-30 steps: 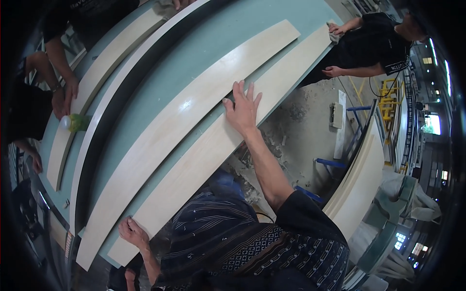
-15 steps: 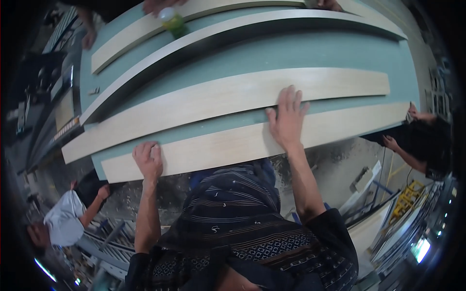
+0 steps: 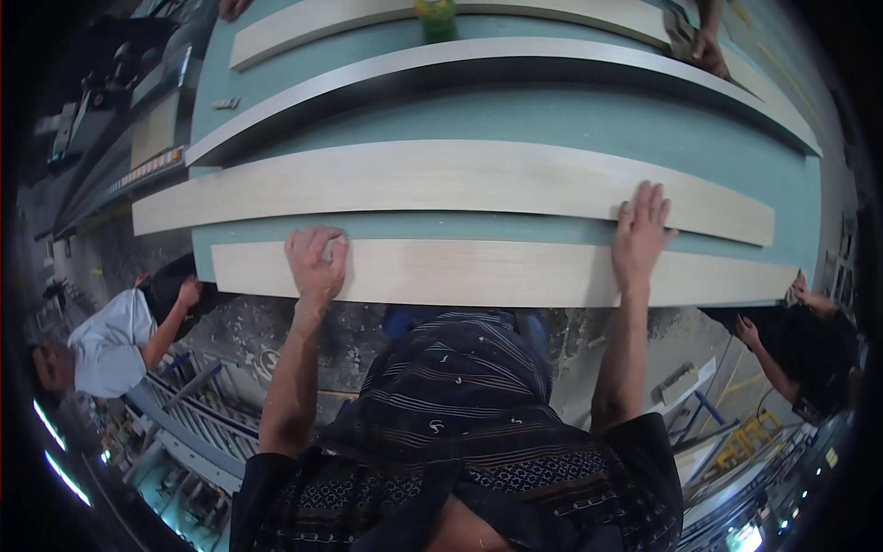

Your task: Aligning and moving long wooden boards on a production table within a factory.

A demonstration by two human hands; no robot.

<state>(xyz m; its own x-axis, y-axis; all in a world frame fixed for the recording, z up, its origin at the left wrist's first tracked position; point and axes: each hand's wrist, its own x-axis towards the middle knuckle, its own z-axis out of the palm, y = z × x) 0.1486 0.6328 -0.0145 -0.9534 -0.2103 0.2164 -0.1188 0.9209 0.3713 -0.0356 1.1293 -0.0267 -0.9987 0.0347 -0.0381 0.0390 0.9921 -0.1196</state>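
Note:
My left hand (image 3: 317,264) rests near the left end of the nearest pale wood board (image 3: 478,274). Its fingers are curled in, and whatever they may hold is hidden. Farther right, my right hand (image 3: 642,235) lies with fingers stretched out. Its palm is over the same board, and its fingertips reach the second pale board (image 3: 441,175), which is slightly curved in this view. Both boards lie on a green tabletop (image 3: 598,115), a narrow green strip between them.
Beyond lie a board on edge (image 3: 515,51) and another pale board (image 3: 349,20). A bottle of yellow-green liquid (image 3: 436,20) stands between them. A co-worker's hand (image 3: 706,53) holds a cloth (image 3: 679,37) at far right. Other people stand at left (image 3: 115,340) and right (image 3: 809,345).
The view has turned, so the boards look more level. My right hand has slid rightward along the near board; my left stays near its left end. The far hand beside the bottle is out of view.

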